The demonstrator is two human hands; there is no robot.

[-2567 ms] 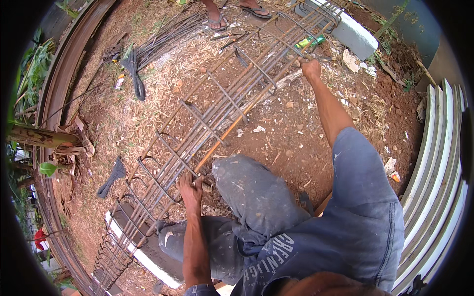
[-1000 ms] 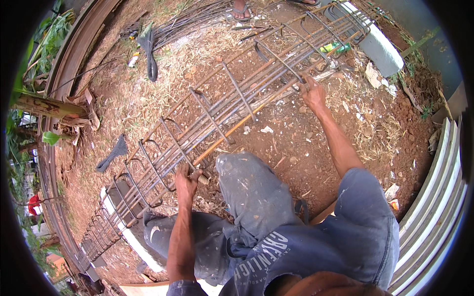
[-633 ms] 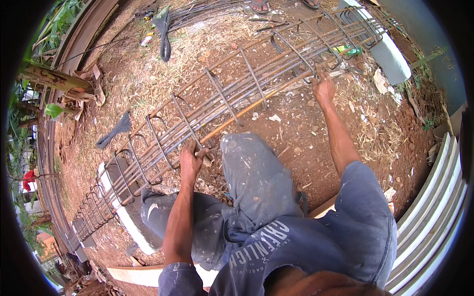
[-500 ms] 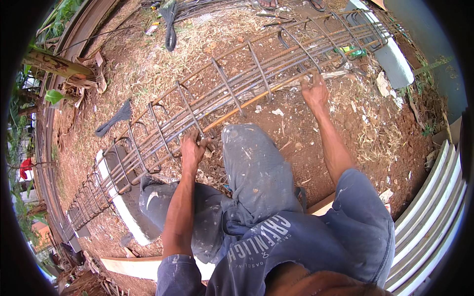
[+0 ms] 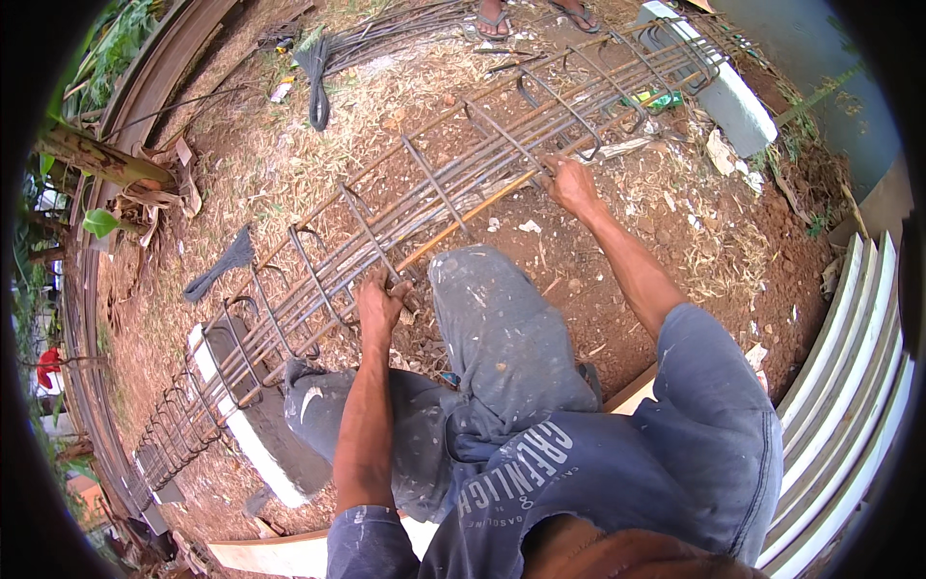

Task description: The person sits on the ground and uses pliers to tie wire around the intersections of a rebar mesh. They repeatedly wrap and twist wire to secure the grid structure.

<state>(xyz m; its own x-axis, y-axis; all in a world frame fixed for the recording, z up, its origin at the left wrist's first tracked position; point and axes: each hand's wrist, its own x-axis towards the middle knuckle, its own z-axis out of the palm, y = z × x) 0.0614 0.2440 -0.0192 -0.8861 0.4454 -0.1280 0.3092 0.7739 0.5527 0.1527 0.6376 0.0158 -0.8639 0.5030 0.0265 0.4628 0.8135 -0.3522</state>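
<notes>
A long cage of steel rebar (image 5: 435, 183) runs diagonally across the ground in front of me, its square stirrups spaced along rusty lengthwise bars. My left hand (image 5: 380, 307) is closed at the lower end of one stirrup, beside my bent knee. Farther right, my right hand (image 5: 572, 186) has its fingers closed around the lower corner of another stirrup (image 5: 506, 135), which leans over to the right. An orange-brown bar (image 5: 473, 220) stretches along the near edge between the two hands. The exact fingertip contact is partly hidden on both sides.
White-sided blocks, one at left (image 5: 251, 444) and one at far right (image 5: 728, 96), sit under the cage. Two dark wire bundles (image 5: 316, 82) (image 5: 220, 265) lie beyond it. Another person's sandalled foot (image 5: 492, 21) stands at the back. Pale ridged panels (image 5: 844, 386) lie at right.
My right hand has moved left along the near bar and taken hold of a stirrup, whose lower end has swung right. My left hand stays at its stirrup. The view has shifted slightly.
</notes>
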